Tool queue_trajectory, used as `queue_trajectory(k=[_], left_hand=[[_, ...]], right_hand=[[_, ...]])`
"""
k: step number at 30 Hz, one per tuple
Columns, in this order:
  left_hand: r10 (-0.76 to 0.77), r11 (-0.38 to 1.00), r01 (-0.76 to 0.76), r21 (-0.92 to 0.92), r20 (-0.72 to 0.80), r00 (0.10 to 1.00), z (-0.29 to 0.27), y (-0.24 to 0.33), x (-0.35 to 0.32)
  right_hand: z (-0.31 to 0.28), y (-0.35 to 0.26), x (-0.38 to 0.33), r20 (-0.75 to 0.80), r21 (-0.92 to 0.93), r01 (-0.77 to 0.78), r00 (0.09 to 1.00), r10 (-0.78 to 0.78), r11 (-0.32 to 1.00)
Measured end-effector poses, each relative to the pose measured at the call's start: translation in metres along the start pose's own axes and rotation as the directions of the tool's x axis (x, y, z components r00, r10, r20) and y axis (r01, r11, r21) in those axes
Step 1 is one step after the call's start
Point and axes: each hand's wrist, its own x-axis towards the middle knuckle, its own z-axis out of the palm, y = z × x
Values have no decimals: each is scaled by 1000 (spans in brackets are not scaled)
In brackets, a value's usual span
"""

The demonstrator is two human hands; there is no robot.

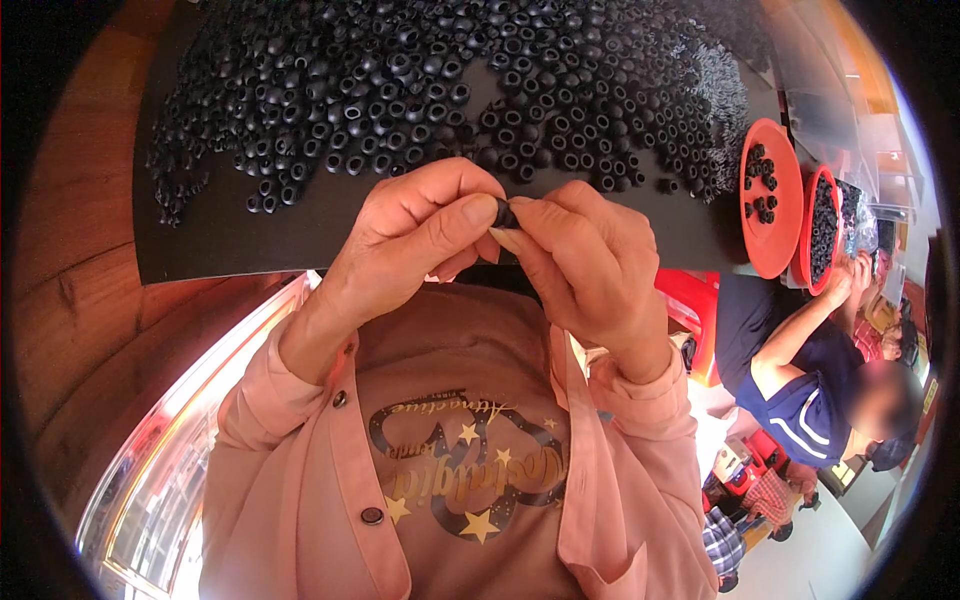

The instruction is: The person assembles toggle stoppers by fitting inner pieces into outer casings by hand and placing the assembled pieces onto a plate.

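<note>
Between my two hands, just over the near edge of the black table, is a small black ring-shaped part (505, 214). My left hand (425, 225) pinches it between thumb and forefinger, the other fingers curled in. From the other side my right hand (585, 250) grips it with thumb and fingertips. The fingers cover most of the part, so its full shape is hidden. Beyond my hands a wide spread of black hollow parts (400, 85), each with a round opening, covers the table.
An orange-red bowl (768, 240) with several black parts stands at the right table edge. Beside it, a second red bowl (806, 262) is filled with them. A co-worker in dark blue (790, 400) sits at the right, hands near that bowl. Bare black tabletop (240, 245) shows near me.
</note>
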Motion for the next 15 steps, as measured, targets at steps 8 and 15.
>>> queue_trajectory(k=[8, 15], left_hand=[[-27, 999, 27, -22, 17, 1000, 4, 1, 6], [-16, 997, 17, -74, 15, 1000, 10, 0, 11]], right_hand=[[-5, 8, -2, -13, -39, 84, 996, -84, 996], [-10, 6, -2, -48, 6, 14, 999, -14, 1000]])
